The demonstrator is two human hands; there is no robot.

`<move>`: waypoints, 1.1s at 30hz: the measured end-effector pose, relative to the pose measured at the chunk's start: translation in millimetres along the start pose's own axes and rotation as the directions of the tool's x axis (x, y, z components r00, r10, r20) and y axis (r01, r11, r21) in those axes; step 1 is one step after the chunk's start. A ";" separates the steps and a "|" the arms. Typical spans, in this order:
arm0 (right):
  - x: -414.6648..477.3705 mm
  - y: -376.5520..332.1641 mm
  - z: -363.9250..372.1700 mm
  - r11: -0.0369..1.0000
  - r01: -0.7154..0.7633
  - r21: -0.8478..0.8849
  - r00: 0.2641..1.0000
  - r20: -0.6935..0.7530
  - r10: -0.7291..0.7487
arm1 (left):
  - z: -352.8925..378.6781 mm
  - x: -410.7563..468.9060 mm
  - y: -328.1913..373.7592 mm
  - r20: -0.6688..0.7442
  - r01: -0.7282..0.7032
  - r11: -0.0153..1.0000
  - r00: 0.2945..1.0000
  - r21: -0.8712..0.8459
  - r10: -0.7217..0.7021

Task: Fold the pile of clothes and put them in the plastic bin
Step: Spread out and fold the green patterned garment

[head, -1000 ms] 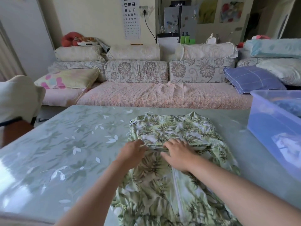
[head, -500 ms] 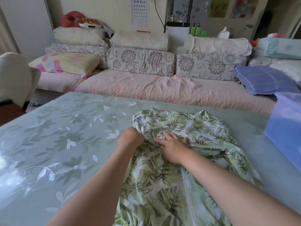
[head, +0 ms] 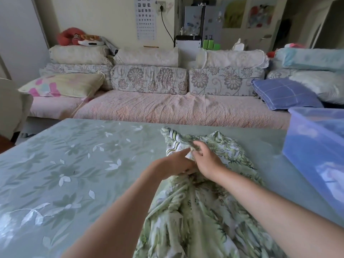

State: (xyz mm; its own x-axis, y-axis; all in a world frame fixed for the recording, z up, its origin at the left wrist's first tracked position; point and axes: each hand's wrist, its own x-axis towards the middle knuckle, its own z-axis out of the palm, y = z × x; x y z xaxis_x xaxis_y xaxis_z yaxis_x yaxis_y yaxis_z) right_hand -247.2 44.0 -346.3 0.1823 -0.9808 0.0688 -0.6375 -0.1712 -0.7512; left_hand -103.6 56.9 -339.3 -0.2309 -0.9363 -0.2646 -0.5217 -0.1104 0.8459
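Observation:
A green leaf-print garment lies bunched lengthwise on the table, running from the near edge to the middle. My left hand and my right hand meet at its upper part, both pinching a gathered fold of the cloth. A striped inner side of the fabric shows just beyond my fingers. The blue translucent plastic bin stands at the right of the table, with cloth dimly visible inside it.
The table has a green floral cover; its left half holds nothing. Beyond its far edge stands a long sofa with several cushions. A cloth-covered chair back is at the far left.
The garment was spread flat under my hands; now it is gathered into a narrow bunch. Both hands have moved together and pinch the fabric. The camera has tilted up slightly.

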 end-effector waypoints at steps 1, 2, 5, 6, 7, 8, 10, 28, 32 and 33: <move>-1.9 5.2 -5.8 1.000 -0.025 0.002 1.000 0.017 0.025 | 5.9 -1.5 2.5 0.078 0.034 0.998 0.996 0.058 -0.038; -3.5 10.8 -11.1 0.999 -0.036 -0.001 0.999 0.029 0.036 | 7.9 0.3 3.0 0.125 0.040 0.997 0.991 0.066 -0.048; -6.1 20.8 -20.7 0.999 -0.022 -0.048 0.999 0.041 0.024 | 3.3 -0.6 12.6 0.132 0.096 0.960 0.989 -0.263 -0.063; -5.5 22.0 -20.7 0.998 -0.006 -0.068 0.999 0.042 0.009 | 1.1 -1.2 14.7 0.107 0.112 0.911 0.991 -0.397 -0.075; -4.6 21.4 -20.0 0.995 0.009 -0.103 0.999 0.043 -0.004 | -1.3 -1.6 14.2 0.033 0.090 0.913 0.996 -0.398 -0.084; -3.0 20.1 -17.8 0.987 0.020 -0.158 0.999 0.046 -0.013 | -3.5 3.8 7.4 -0.098 0.054 0.948 0.991 -0.314 -0.089; -2.0 16.2 -11.7 0.964 0.031 -0.266 0.998 0.064 -0.015 | -7.1 9.4 -5.9 -0.311 0.055 0.988 0.950 0.144 -0.008; 13.5 39.4 -31.9 0.808 0.026 -0.589 0.994 0.100 0.041 | -17.0 22.7 19.9 -0.221 0.046 0.909 0.974 0.415 0.052; 22.3 38.1 -28.7 0.815 0.043 -0.578 0.998 0.060 -0.011 | -8.1 54.8 -3.6 -0.290 0.011 0.725 0.921 0.688 0.262; 25.7 36.8 -27.8 0.826 0.038 -0.563 0.999 0.031 -0.024 | -6.0 59.2 -8.8 -0.228 0.022 0.695 0.952 0.719 0.207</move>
State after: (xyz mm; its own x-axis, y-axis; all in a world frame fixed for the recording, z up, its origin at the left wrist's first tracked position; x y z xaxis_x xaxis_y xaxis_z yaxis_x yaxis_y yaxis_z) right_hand -286.7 10.0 -353.9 0.2210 -0.9730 0.0665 -0.9409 -0.2306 -0.2482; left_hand -107.7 0.4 -359.6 -0.1402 -0.9897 0.0285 -0.9579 0.1429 0.2489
